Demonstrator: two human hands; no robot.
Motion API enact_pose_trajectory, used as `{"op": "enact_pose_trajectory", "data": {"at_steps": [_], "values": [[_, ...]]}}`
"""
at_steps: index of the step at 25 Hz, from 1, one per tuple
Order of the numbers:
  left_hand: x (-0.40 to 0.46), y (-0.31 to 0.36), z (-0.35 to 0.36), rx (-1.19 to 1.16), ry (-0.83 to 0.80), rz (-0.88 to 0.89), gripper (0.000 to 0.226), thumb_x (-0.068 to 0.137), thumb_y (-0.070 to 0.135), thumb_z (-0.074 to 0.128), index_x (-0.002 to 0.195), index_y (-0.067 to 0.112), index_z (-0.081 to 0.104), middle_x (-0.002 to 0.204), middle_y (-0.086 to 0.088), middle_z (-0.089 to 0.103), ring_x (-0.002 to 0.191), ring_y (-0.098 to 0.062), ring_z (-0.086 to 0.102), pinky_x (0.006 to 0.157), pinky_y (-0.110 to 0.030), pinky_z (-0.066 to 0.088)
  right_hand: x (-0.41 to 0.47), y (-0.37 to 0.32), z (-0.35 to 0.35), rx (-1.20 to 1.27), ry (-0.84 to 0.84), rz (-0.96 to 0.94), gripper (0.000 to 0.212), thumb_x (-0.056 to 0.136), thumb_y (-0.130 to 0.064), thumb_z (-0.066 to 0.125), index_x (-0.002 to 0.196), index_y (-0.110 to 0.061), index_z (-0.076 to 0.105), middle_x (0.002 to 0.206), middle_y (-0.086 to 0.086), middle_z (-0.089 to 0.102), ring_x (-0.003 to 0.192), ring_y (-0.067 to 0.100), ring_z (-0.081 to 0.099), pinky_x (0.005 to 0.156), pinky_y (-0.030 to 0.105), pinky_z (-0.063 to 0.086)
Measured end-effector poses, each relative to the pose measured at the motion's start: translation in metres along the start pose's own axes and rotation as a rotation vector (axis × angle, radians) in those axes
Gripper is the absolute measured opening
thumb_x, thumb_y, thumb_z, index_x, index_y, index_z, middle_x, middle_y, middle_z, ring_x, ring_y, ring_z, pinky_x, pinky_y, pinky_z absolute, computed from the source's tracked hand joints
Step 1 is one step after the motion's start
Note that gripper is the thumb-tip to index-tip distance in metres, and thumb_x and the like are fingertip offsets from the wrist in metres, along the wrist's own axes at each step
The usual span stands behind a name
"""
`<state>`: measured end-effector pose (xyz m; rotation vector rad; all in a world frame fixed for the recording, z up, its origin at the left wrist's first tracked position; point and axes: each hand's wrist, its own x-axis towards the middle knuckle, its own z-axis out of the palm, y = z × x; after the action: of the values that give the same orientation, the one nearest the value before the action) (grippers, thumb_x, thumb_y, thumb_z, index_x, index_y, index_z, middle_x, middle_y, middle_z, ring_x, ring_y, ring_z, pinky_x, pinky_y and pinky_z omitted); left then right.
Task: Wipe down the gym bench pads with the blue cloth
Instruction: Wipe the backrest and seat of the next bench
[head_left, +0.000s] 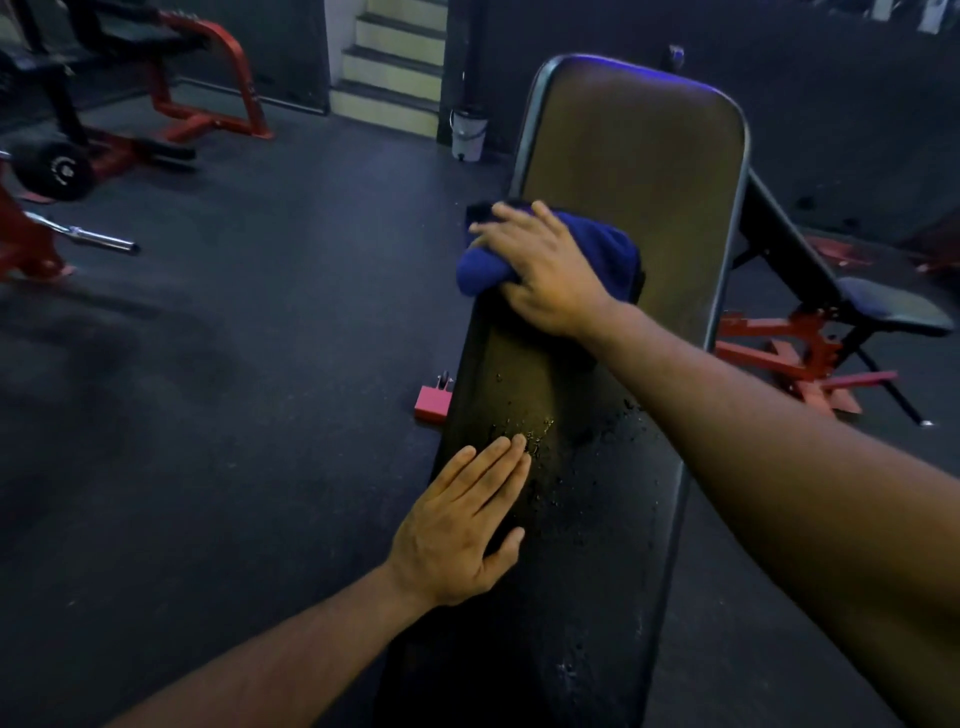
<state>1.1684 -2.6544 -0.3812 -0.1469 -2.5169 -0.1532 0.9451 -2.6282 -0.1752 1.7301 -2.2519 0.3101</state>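
- Red rack (208, 78) and barbell (78, 234) off left, white bucket (468, 132) by the stairs (395, 67).
- Seat pad (571, 493) is wet, droplets everywhere.
- Right hand (540, 270) presses the bunched blue cloth (597, 244) where the seat pad meets the back pad (634, 156).
- Left hand (462, 519) lies flat on the seat, fingers straight.

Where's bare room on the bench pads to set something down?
Free: the upright back pad above the blue cloth, and the seat pad between both hands, though wet with droplets. Crowded: the joint, where the right hand presses the cloth; left hand covers the seat's left edge.
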Motion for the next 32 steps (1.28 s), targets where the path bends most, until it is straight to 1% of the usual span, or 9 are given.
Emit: {"op": "enact_pose_trajectory", "data": {"at_steps": [6, 9, 11, 14, 16, 19, 25, 29, 32], "values": [[0.001, 0.004, -0.005, -0.026, -0.024, -0.03, 0.07, 0.098, 0.042, 0.054, 0.157, 0.008, 0.036, 0.167, -0.008, 0.028, 0.157, -0.02, 0.019, 0.127, -0.04, 0.019, -0.051, -0.047, 0.019, 0.256, -0.121, -0.001, 0.053, 0.088, -0.004, 0.058, 0.14, -0.016, 0.053, 0.148, 0.002, 0.05, 0.147, 0.014, 0.028, 0.117, 0.021, -0.014], [0.001, 0.006, -0.01, -0.051, -0.036, -0.031, 0.065, 0.099, 0.042, 0.052, 0.154, 0.008, 0.043, 0.162, -0.009, 0.038, 0.156, -0.018, 0.022, 0.127, -0.04, 0.02, -0.072, -0.063, -0.007, 0.573, -0.28, 0.121, 0.032, 0.095, -0.006, 0.054, 0.125, -0.016, 0.059, 0.122, 0.007, 0.064, 0.119, 0.017, 0.056, 0.119, 0.041, 0.028], [0.005, 0.007, -0.016, -0.081, 0.004, -0.022, 0.061, 0.099, 0.042, 0.052, 0.15, 0.008, 0.049, 0.16, -0.008, 0.041, 0.153, -0.019, 0.03, 0.126, -0.037, 0.021, -0.089, -0.056, -0.035, 0.73, -0.173, 0.224, 0.022, 0.096, -0.008, 0.053, 0.115, -0.017, 0.06, 0.106, 0.004, 0.066, 0.101, 0.017, 0.062, 0.101, 0.043, 0.046], [0.035, 0.006, -0.034, -0.124, 0.13, 0.017, 0.058, 0.097, 0.037, 0.055, 0.147, 0.007, 0.052, 0.154, -0.008, 0.049, 0.143, -0.022, 0.045, 0.124, -0.035, 0.025, -0.122, -0.021, -0.074, 0.782, 0.177, 0.355, 0.021, 0.096, -0.005, 0.051, 0.115, -0.009, 0.061, 0.105, 0.007, 0.065, 0.098, 0.015, 0.061, 0.094, 0.034, 0.046], [0.087, 0.006, -0.046, -0.099, 0.143, 0.093, 0.059, 0.099, 0.035, 0.052, 0.149, 0.005, 0.048, 0.156, -0.011, 0.047, 0.147, -0.023, 0.04, 0.126, -0.039, 0.024, -0.153, 0.014, -0.096, 0.806, 0.412, 0.487, 0.02, 0.099, -0.007, 0.051, 0.112, -0.017, 0.063, 0.104, -0.003, 0.065, 0.096, 0.004, 0.06, 0.091, 0.025, 0.046], [0.183, 0.004, -0.047, 0.01, 0.035, 0.141, 0.062, 0.104, 0.039, 0.042, 0.157, 0.007, 0.033, 0.164, -0.012, 0.031, 0.155, -0.022, 0.022, 0.127, -0.044, 0.02, -0.187, 0.066, -0.111, 0.681, 0.676, 0.728, 0.025, 0.1, -0.01, 0.052, 0.106, -0.032, 0.062, 0.102, -0.012, 0.066, 0.099, 0.004, 0.06, 0.095, 0.031, 0.048], [0.252, -0.014, -0.02, 0.172, -0.094, 0.012, 0.07, 0.106, 0.055, 0.015, 0.162, 0.012, 0.011, 0.17, -0.009, 0.01, 0.158, -0.018, 0.004, 0.128, -0.041, 0.008, -0.179, 0.125, -0.102, 0.602, 0.696, 0.867, 0.033, 0.1, -0.009, 0.046, 0.118, -0.034, 0.058, 0.113, -0.006, 0.063, 0.096, 0.007, 0.059, 0.076, 0.009, 0.041], [0.254, -0.017, -0.013, 0.2, -0.061, 0.023, 0.064, 0.107, 0.048, 0.018, 0.16, 0.012, 0.018, 0.169, -0.009, 0.016, 0.157, -0.019, 0.011, 0.127, -0.039, 0.01, -0.119, 0.141, -0.059, 0.702, 0.571, 0.818, 0.037, 0.099, -0.021, 0.05, 0.134, -0.032, 0.051, 0.133, -0.001, 0.055, 0.118, 0.014, 0.052, 0.106, 0.034, 0.041], [0.256, -0.017, -0.01, 0.215, -0.049, 0.028, 0.061, 0.107, 0.045, 0.02, 0.159, 0.012, 0.017, 0.169, -0.01, 0.015, 0.157, -0.02, 0.011, 0.127, -0.04, 0.01, -0.099, 0.134, -0.041, 0.701, 0.599, 0.875, 0.04, 0.099, -0.041, 0.045, 0.139, -0.042, 0.039, 0.137, -0.003, 0.05, 0.118, 0.016, 0.052, 0.102, 0.041, 0.04]]}}
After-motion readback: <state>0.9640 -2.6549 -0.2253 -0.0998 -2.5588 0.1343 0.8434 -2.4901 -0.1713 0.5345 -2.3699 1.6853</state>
